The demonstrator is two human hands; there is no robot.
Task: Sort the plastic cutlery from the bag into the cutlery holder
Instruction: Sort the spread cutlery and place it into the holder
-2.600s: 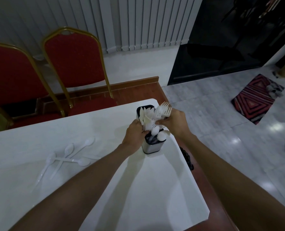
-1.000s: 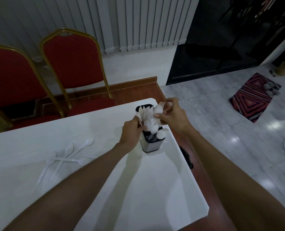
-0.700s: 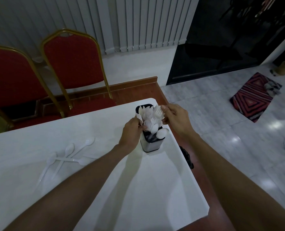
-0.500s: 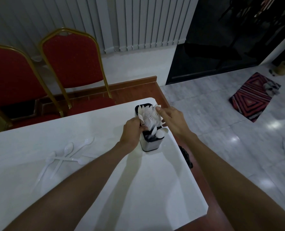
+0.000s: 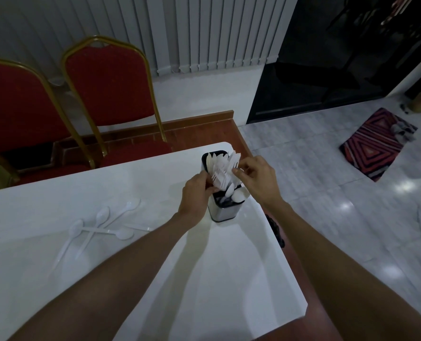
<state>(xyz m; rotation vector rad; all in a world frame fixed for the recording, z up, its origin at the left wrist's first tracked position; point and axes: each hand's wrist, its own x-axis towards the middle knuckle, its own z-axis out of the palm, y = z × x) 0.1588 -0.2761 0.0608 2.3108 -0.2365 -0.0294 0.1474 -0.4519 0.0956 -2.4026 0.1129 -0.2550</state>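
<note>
White plastic forks (image 5: 225, 168): standing tines-up in the cutlery holder (image 5: 220, 210), fanned over its middle part. Seconds ago this bunch was in the air above it.
Right hand (image 5: 256, 179): narrow pinch, thumb and forefinger on one fork head at the bunch's right edge. Earlier it carried the whole bunch.
Left hand (image 5: 195, 196): same place as before, fingers curled at the holder's upper left edge, touching the tines, steadying it.
Holder location: far right corner of the table (image 5: 155, 279); spoon bowls show in its near section.
Loose spoons (image 5: 101, 227): a few, crossed, on the table well left of the holder, unmoved.
Meaning: fork batch looks delivered and this is tidying. Loose spoons probably next.
Risk: top-heavy fan; a hard nudge could spill it.
</note>
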